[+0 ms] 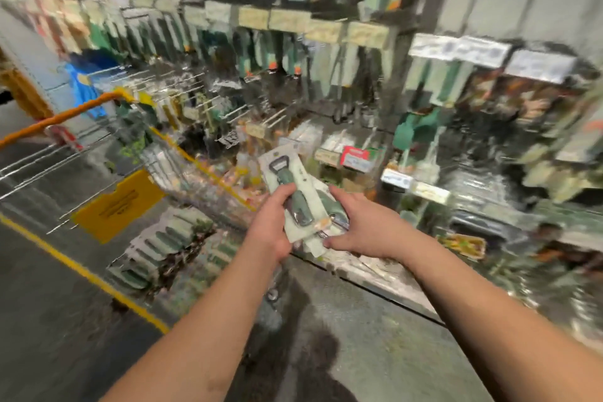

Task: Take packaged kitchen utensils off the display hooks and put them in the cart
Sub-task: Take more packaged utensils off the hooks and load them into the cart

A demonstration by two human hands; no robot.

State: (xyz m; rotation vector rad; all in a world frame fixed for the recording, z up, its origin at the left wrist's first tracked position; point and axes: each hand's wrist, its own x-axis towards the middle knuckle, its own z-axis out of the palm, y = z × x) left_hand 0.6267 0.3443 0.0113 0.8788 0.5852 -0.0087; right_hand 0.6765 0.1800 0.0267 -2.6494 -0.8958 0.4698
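Packaged utensils (295, 192) held in both grips: left hand (269, 222) wrapped round card, right hand (362, 225) pinching lower packs beside cart (137, 153).

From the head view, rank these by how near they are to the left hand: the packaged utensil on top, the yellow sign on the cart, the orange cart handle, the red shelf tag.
1. Packaged utensil: gripped in the left hand itself.
2. Red shelf tag: up and to the right, on the shelf edge.
3. Yellow sign: to the left, on the cart.
4. Orange cart handle: far upper left.

Tag and sign are fairly close to call.
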